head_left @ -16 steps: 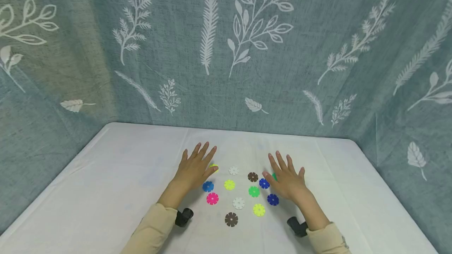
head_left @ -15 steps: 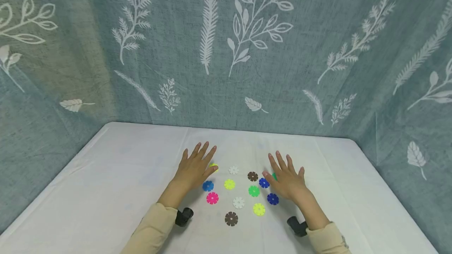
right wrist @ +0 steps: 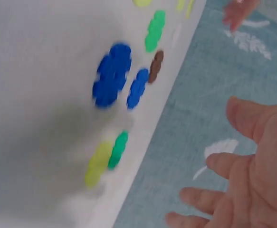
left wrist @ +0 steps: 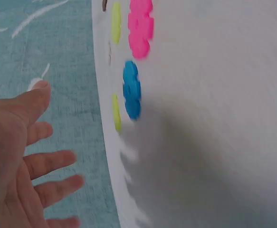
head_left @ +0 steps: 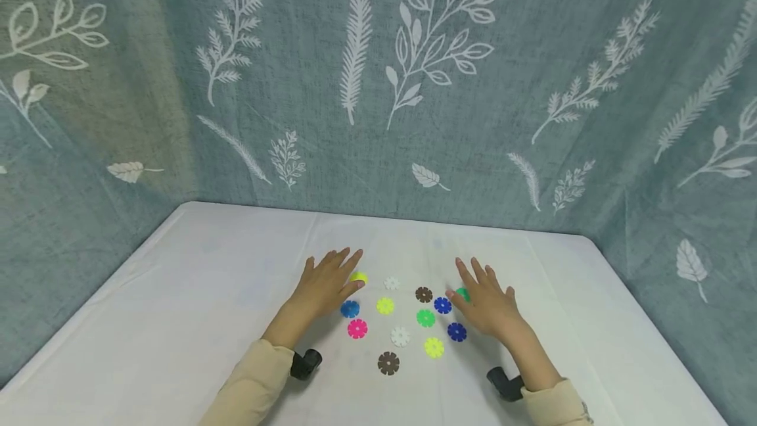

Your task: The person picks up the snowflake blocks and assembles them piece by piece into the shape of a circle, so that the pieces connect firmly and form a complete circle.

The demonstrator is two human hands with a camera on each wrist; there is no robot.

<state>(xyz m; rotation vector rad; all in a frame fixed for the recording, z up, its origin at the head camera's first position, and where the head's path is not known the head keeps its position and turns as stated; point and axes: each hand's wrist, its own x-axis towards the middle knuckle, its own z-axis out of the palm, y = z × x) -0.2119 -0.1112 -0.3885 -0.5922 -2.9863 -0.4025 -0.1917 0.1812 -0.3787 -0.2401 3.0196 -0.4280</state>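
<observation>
Flower-shaped notched plastic discs lie scattered flat over the white tabletop. My left hand (head_left: 322, 284) hovers, fingers spread, above the left side of the group, near a yellow disc (head_left: 358, 277), a blue disc (head_left: 350, 309) and a pink disc (head_left: 357, 329). On the right side, my right hand (head_left: 487, 304) is held over the table with fingers extended and nothing in it. Close to it are a green disc (head_left: 463, 294) and two dark blue discs, one nearer me (head_left: 457, 332). The right wrist view also shows a yellow disc (right wrist: 99, 164), hidden from the head view.
Between the hands lie a white disc (head_left: 400, 337), a brown disc (head_left: 388, 363), a light green disc (head_left: 426, 318) and several others. A white cloth covers the table (head_left: 177, 321). Behind it hangs a grey-green curtain (head_left: 378, 163) with white leaf prints. Both wrists carry black camera mounts.
The left fingers have dipped and bent slightly. My right hand has shifted a little to the right, baring more of the green disc. The discs lie as before; the head view has tilted slightly.
</observation>
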